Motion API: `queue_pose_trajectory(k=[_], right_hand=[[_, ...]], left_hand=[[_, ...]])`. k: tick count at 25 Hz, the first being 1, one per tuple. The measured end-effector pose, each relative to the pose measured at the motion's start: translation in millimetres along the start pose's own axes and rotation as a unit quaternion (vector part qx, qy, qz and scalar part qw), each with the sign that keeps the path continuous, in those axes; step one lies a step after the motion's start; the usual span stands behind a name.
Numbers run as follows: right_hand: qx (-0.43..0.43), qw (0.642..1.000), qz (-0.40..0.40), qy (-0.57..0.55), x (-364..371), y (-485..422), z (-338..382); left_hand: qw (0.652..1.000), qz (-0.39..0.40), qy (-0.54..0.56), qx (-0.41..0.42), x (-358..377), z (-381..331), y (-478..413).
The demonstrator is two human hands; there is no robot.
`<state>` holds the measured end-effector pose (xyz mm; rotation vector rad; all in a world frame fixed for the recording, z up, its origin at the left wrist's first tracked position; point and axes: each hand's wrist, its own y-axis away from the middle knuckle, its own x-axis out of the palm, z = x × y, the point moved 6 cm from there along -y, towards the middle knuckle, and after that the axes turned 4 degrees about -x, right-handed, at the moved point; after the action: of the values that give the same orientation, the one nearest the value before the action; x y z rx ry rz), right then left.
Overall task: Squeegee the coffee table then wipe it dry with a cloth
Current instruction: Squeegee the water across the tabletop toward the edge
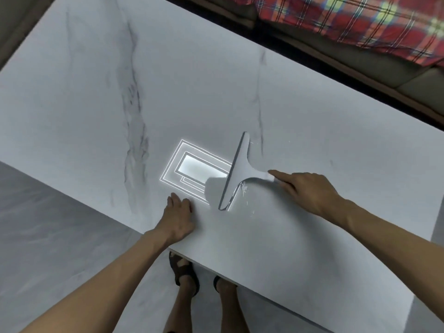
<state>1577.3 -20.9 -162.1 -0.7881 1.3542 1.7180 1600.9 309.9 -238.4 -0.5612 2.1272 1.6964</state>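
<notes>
On the glossy marble-look tabletop (216, 92), veined in grey, a smooth pale T-shaped squeegee (236, 171) is lying blade-down beside a bright ceiling-light reflection (192, 169). The right hand (307, 191) is closing its fingers (280, 175) around the handle, index extended. The left hand (177, 219) is resting flat, holding nothing. No writing is showing.

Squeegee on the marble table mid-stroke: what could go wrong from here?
1. The right hand holds the white T-shaped squeegee only at the handle's tip, with a forefinger along it. Pressure may be uneven, so the blade could skip and leave streaks.
2. Droplets sit beside the blade; they may get missed.
3. The left hand rests flat on the glossy white marble coffee table near its edge; it could smear the surface.
</notes>
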Motion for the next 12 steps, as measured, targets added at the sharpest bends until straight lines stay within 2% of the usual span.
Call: queue_pose_trajectory(k=[2, 4, 8, 12], right_hand=[[0.041, 0.999, -0.004, -0.012, 6.0, 38.8, -27.2], [0.073, 0.997, -0.005, -0.012, 9.0, 76.4, -47.0], [0.104, 0.995, 0.007, -0.001, 2.1, 121.4, -52.1], [0.127, 0.991, -0.027, -0.044, -39.2, 90.7, -40.2]], left_hand=[[0.999, 0.026, 0.013, -0.022, 3.4, -11.3, -2.7], [0.999, 0.017, 0.032, -0.03, -1.5, -21.1, -2.9], [0.991, -0.075, 0.108, -0.017, -24.3, -38.5, 7.6], [0.977, -0.134, 0.16, -0.044, -54.7, -52.2, 14.1]])
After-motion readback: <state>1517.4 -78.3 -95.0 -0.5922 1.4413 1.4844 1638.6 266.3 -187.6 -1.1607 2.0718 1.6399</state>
